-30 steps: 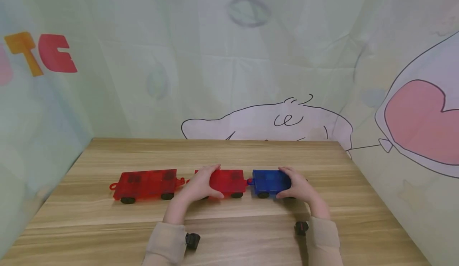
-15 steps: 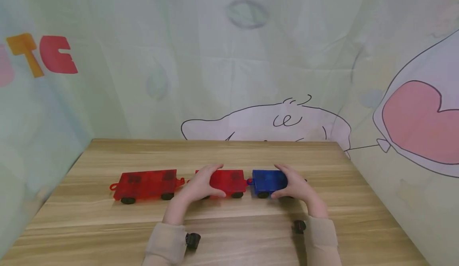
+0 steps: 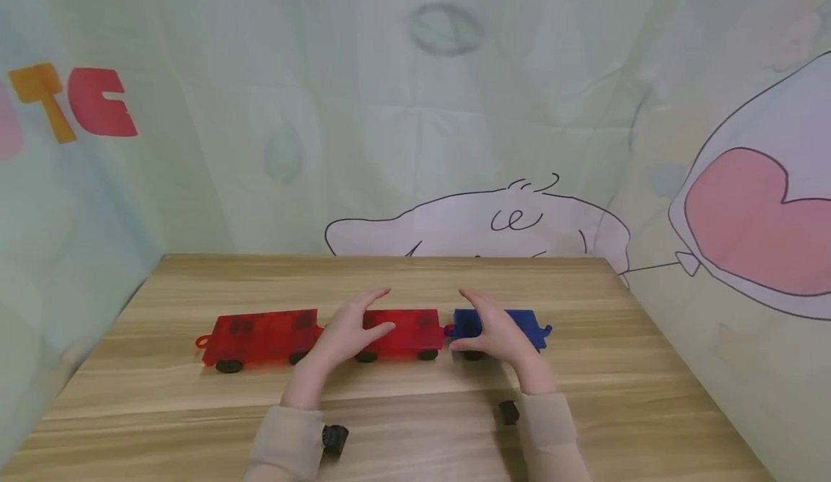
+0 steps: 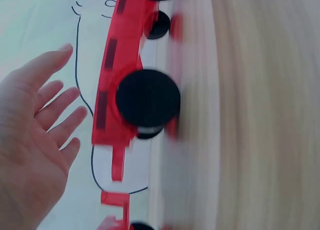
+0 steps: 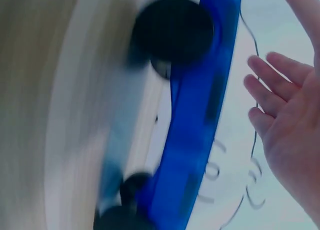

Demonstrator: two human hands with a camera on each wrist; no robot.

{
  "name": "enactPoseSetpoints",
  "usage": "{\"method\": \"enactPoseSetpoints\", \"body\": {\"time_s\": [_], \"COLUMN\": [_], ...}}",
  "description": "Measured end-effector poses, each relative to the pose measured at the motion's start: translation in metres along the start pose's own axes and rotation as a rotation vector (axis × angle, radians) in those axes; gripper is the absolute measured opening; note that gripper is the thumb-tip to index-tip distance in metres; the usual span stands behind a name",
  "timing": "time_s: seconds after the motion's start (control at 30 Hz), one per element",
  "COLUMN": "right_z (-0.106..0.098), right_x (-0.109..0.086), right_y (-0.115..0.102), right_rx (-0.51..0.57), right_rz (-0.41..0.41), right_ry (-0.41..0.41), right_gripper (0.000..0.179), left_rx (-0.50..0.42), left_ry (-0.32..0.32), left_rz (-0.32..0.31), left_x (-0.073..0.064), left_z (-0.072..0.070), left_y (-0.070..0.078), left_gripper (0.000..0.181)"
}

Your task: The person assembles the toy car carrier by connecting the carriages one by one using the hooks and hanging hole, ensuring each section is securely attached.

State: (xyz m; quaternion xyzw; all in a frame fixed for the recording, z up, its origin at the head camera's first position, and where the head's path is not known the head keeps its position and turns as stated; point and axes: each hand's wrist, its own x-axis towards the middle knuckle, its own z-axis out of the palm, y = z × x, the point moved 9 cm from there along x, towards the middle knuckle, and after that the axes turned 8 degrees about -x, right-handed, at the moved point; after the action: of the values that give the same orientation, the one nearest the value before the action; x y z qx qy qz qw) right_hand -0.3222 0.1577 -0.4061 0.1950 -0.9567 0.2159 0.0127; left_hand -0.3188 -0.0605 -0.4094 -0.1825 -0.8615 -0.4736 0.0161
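On the worktop, one short red wagon and one blue wagon are coupled below the left hand and right hand respectively, both held wide; one longer red wagon is placed leftmost.

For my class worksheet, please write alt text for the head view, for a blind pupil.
A person's left grip and right grip, both empty, hover by a red toy wagon and a blue toy wagon respectively. A second red wagon stands to the left on the wooden table.
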Motion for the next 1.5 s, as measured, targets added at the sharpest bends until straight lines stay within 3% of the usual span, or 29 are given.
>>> {"method": "enactPoseSetpoints", "body": {"time_s": [0.2,0.37,0.6,0.93,1.3,1.5], "right_z": [0.021,0.036,0.049,0.054,0.063,0.066], "right_x": [0.014,0.023,0.033,0.039,0.038,0.039], "right_y": [-0.038,-0.062,-0.076,-0.081,-0.069,-0.067], "right_rx": [0.009,-0.013,-0.02,0.01,0.076,0.06], "right_rz": [-0.085,-0.131,-0.128,-0.084,-0.039,-0.045], "right_ry": [0.024,0.025,0.004,-0.054,-0.166,-0.192], "right_gripper": [0.094,0.094,0.093,0.096,0.095,0.097], "left_rx": [0.038,0.045,0.081,0.083,0.04,0.031], "left_ry": [0.02,0.061,0.12,0.137,0.007,-0.015], "left_rz": [-0.025,0.001,0.012,-0.032,-0.127,-0.174], "left_x": [-0.008,-0.013,-0.02,-0.03,-0.04,-0.045], "left_z": [-0.014,-0.031,-0.057,-0.08,-0.079,-0.084], "left_y": [-0.013,-0.02,-0.029,-0.038,-0.057,-0.067], "left_gripper": [0.07,0.072,0.069,0.071,0.091,0.093]}}
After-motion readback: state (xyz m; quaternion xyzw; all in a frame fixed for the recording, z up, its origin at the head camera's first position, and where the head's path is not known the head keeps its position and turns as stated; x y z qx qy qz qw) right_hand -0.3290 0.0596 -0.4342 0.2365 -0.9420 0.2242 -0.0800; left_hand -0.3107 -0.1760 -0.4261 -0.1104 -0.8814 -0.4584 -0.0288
